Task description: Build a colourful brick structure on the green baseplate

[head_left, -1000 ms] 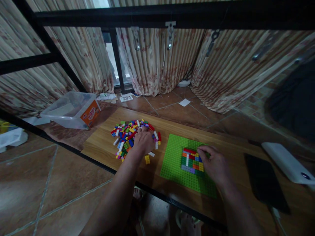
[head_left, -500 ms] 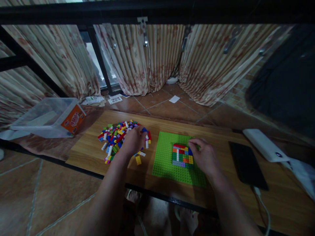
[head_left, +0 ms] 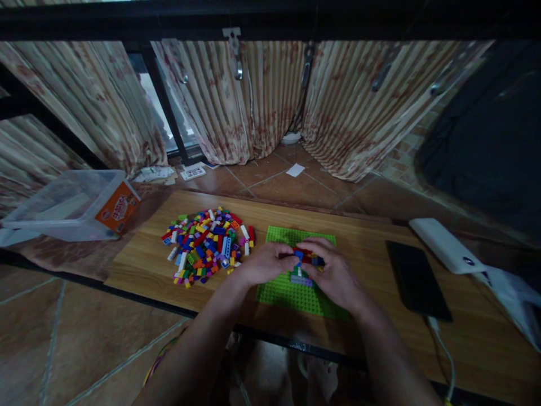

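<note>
Nearest to us: both forearms come in from the bottom edge and meet over the green baseplate (head_left: pixel 282 293). Our left hand (head_left: pixel 264 264) lies on the plate's left part, fingers curled, tips at a blue brick (head_left: pixel 299 255) on the left edge of the brick patch (head_left: pixel 305 267). Whether it pinches that brick or only presses on it, we cannot tell. Our right hand (head_left: pixel 333 273) covers the patch's right side, fingers bent down onto it, thumb near the left hand's tips. It is not fully closed; a grip on any single piece cannot be told. The patch sits near the middle of the baseplate, mostly hidden by both hands; red, blue, green and lilac show between them.

The baseplate lies flat on the wooden board (head_left: pixel 363 242). Left of it, just beside the plate, is the loose brick pile (head_left: pixel 207 242), many colours, spread flat. Right of the plate, well apart: a black phone (head_left: pixel 416 279) with a cable at its near end, then a white power bank (head_left: pixel 446 245).

Further left, off the board: a clear plastic tub (head_left: pixel 70 206) with an orange label. Beyond that are tiled floor (head_left: pixel 291 189) and curtains (head_left: pixel 262 96).
</note>
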A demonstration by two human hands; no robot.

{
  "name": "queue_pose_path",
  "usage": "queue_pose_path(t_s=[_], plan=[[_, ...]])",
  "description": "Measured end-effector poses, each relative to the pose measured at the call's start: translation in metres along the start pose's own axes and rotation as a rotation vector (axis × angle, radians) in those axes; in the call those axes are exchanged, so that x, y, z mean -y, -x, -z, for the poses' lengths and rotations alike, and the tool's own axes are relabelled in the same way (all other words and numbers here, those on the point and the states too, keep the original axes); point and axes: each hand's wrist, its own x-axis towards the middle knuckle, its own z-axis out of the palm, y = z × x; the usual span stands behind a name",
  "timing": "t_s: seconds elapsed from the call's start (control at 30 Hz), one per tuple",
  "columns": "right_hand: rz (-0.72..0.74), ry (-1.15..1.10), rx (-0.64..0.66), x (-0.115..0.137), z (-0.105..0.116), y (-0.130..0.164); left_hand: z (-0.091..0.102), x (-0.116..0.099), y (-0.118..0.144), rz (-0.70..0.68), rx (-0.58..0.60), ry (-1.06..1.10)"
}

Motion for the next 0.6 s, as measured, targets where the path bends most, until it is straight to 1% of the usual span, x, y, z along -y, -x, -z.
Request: queue_pose_path(t_s=[0.13,0.27,0.37,0.5,0.6], plan=[[0.019,0.022,0.013,0.000,-0.002,0.000,-0.002,-0.002,0.000,0.015,-0.018,0.119],[0.020,0.064,-0.047,0.001,-0.003,-0.001,-0.005,-0.003,0.000,0.033,-0.048,0.147],[0.033,0.111,-0.056,0.000,-0.004,-0.001,-0.002,0.000,-0.001,0.049,-0.069,0.048],[0.005,0.207,-0.043,-0.005,-0.005,0.000,0.006,0.008,-0.002,0.099,-0.207,-0.157],[-0.004,0.275,-0.015,-0.011,-0.007,0.002,0.008,0.011,-0.002,0.097,-0.248,-0.231]])
